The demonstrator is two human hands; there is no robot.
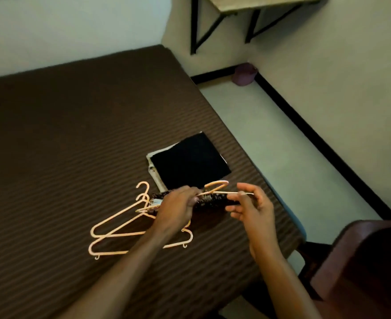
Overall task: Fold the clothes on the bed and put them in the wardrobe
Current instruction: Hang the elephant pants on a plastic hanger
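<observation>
We look down on a bed covered in a dark brown ribbed sheet (74, 134). Near its right edge lies a stack of folded clothes (190, 161), a flat black square on top with a pale folded piece showing beneath it along the left side. Just in front of the stack, our left hand (177, 209) and right hand (251, 207) hold a peach plastic hanger (215, 188) above the sheet, with a dark patterned garment (213, 202) bunched between them. The left hand's fingers curl round the hanger and cloth; the right hand pinches the thin hanger bar between thumb and forefinger, the other fingers loosely curled below. Two more peach plastic hangers (111, 236) lie overlapping on the sheet, to the left of and under the left forearm. Beyond the bed, a small purple bin (244, 74) stands in the floor corner, under a wall shelf on black brackets (259, 5). A dark reddish-brown chair (362, 261) stands at lower right.
</observation>
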